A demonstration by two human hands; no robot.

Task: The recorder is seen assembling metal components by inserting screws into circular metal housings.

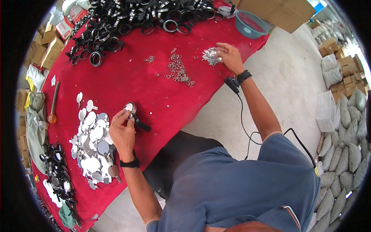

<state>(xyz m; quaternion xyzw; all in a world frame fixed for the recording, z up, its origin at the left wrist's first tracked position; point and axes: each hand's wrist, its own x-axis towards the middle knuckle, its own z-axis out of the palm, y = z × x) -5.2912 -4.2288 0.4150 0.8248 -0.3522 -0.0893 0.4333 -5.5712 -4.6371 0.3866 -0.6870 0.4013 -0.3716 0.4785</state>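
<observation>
One red-covered counter (116,83), one teal basin (247,33), one mallet-like tool (57,92), two black wristbands (130,163), one single black-handled ring (143,126), two heaps of black rings (119,15), dozens each of pale discs (96,133), metal clips (177,69) and silver strips (210,57)

On a red-draped surface (154,87), the left hand (123,131) holds a black ring-ended part (142,124). The right hand (231,58) is at a silver strip pile (209,57).
</observation>
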